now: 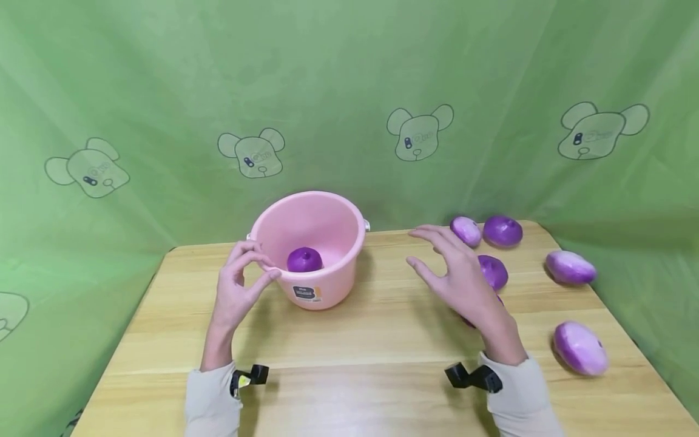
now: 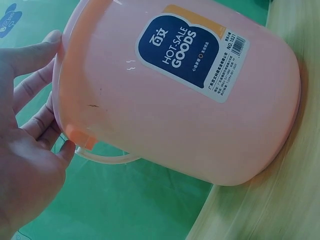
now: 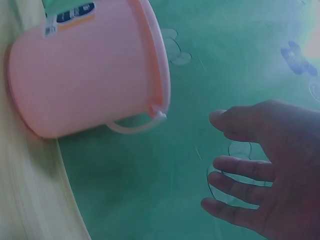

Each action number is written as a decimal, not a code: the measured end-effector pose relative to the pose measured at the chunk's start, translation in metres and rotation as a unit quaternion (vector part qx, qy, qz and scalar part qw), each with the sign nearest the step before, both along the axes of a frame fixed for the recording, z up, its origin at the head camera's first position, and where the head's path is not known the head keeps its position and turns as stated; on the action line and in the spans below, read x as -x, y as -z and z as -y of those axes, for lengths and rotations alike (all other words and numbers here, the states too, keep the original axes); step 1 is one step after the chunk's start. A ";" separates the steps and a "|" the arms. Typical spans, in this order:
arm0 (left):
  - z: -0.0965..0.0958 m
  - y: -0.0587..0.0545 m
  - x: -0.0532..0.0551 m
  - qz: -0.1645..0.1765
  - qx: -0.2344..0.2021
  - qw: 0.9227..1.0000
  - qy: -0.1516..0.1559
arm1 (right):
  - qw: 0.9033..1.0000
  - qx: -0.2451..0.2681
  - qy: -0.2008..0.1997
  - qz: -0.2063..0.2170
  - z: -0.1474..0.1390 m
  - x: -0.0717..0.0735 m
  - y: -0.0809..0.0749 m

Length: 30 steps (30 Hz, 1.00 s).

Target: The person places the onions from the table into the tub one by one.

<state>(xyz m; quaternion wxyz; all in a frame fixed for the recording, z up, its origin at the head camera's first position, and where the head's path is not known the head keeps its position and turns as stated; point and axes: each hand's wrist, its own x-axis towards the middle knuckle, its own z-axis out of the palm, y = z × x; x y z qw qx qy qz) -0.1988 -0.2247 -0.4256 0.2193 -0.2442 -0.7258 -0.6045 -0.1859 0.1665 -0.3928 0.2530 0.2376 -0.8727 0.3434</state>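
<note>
A pink bucket [image 1: 349, 273] with a label on its front stands upright on the table. One purple onion [image 1: 304, 260] lies inside it. At the bucket's near left rim, my left hand [image 1: 235, 297] pinches the edge between thumb and fingers, which the left wrist view shows closer. To the right of the bucket, my right hand [image 1: 464, 282] hovers in the air with its fingers spread and nothing in them. Behind and below that hand sit a purple onion [image 1: 494, 273] and another one, mostly hidden.
More onions lie on the right side of the wooden table [image 1: 338, 388]: a pale one [image 1: 466, 231] and a dark one [image 1: 503, 232] at the back, two purple-and-white ones [image 1: 570, 267] [image 1: 581, 348] near the right edge. A green curtain [image 1: 338, 91] hangs behind.
</note>
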 end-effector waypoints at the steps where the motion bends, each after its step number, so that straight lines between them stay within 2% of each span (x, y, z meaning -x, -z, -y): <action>1: 0.000 0.000 0.000 0.000 0.001 1.000 0.000 | 1.000 0.001 0.002 -0.002 -0.003 0.001 0.000; 7: 0.000 0.000 -0.002 0.000 -0.001 1.000 -0.003 | 1.000 0.004 0.007 -0.012 -0.016 0.005 0.002; 16: -0.002 -0.001 -0.002 0.000 0.000 1.000 -0.002 | 0.999 -0.001 0.043 -0.025 -0.040 0.009 0.004; 24: -0.001 -0.001 -0.001 -0.002 -0.001 1.000 0.000 | 0.998 0.028 0.058 -0.001 -0.061 0.007 0.005; 30: -0.001 0.000 -0.001 -0.002 0.001 1.000 -0.002 | 0.997 0.029 0.064 0.029 -0.072 0.004 0.005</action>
